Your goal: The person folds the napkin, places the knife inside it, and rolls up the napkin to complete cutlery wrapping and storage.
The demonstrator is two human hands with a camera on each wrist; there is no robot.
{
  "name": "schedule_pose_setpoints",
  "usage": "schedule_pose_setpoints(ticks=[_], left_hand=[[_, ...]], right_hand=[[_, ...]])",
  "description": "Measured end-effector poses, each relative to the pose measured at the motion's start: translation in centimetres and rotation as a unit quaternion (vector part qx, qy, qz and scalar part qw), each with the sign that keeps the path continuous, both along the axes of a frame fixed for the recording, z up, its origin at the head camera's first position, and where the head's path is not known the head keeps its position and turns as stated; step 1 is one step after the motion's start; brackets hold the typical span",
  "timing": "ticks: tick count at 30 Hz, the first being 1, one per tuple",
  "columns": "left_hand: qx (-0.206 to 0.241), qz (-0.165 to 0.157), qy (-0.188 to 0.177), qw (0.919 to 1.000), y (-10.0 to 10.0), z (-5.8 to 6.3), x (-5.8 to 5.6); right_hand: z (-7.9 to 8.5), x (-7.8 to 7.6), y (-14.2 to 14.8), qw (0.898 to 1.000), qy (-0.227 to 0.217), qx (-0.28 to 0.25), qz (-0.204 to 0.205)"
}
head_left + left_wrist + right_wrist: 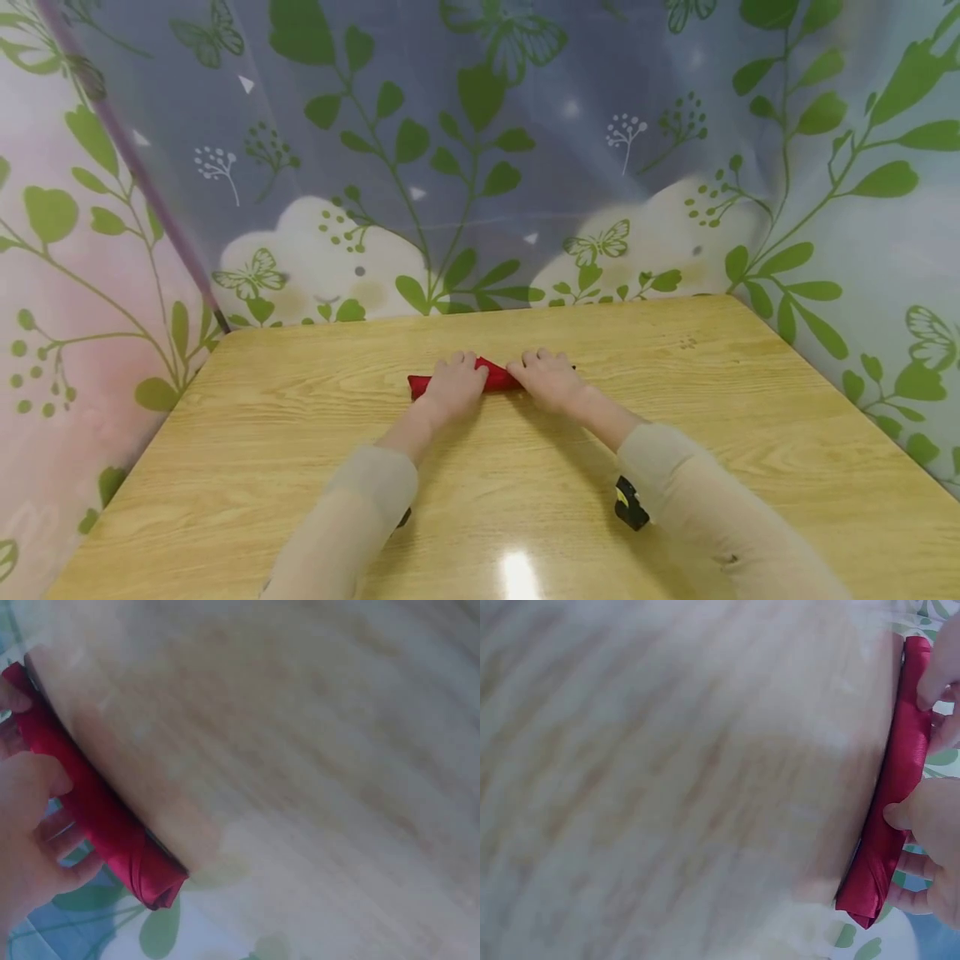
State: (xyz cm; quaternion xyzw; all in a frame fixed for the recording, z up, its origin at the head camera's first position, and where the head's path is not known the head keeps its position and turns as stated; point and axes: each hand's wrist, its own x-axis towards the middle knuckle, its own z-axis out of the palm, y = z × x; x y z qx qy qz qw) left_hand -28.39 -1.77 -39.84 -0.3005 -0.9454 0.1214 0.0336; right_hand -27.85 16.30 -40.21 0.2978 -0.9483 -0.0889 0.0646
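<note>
A roll of shiny red cloth lies crosswise on the wooden table, towards its far side. My left hand grips the roll left of its middle. In the left wrist view, the thumb of my left hand presses the red roll, with the fingers round its far side. My right hand grips the roll's right part and mostly covers it in the head view. In the right wrist view, the thumb of my right hand lies on the red roll, its fingers behind. Folded layers show at the roll's ends.
The wooden table extends around both hands. Patterned curtains with green leaves and butterflies stand along the back and sides. A black strap piece hangs by the right sleeve.
</note>
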Motion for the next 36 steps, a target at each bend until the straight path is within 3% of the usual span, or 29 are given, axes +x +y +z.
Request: schedule_pose_setpoints(ticks=[4,8,20,27,36], left_hand=[[-0.011,-0.02,0.054,0.9983,0.2,-0.6,0.4],[-0.016,-0.042,0.084,0.9955,0.2,-0.9,0.7],[-0.037,-0.06,0.107,0.9917,-0.2,-1.0,1.1],[-0.034,-0.037,0.097,0.9941,-0.2,-0.8,0.6],[-0.038,-0.019,0.077,0.9961,0.0,-0.7,0.6]], right_hand=[[0.1,-0.3,0.0,1.0,-0.026,-0.003,-0.013],[0.3,-0.4,0.1,0.999,-0.049,-0.007,-0.012],[1.2,-0.6,0.6,0.994,-0.107,-0.024,-0.002],[1.1,-0.5,0.3,0.996,-0.081,-0.03,-0.021],[0.6,-0.2,-0.1,1.0,0.007,-0.017,-0.009]])
